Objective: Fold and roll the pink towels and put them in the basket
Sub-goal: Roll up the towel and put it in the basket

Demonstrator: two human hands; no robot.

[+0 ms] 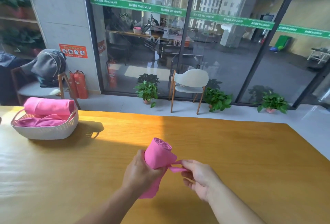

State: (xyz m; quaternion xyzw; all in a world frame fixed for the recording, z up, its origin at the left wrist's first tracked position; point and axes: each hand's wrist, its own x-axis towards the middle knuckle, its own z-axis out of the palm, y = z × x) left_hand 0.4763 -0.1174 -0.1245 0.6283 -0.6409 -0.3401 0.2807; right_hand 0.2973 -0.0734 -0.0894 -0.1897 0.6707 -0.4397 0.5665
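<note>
Over wooden table (232, 152), pink towel (159, 156) looks tightly rolled, spiralled.

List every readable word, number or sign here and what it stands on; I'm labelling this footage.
"MAXIMUM", repeated along the green strip on the glass wall; the characters before it are blurred.
"04" and "03", faint, on the glass.
Orange notice on the pillar: too small to read.
Fire extinguisher labels: unreadable.
</note>
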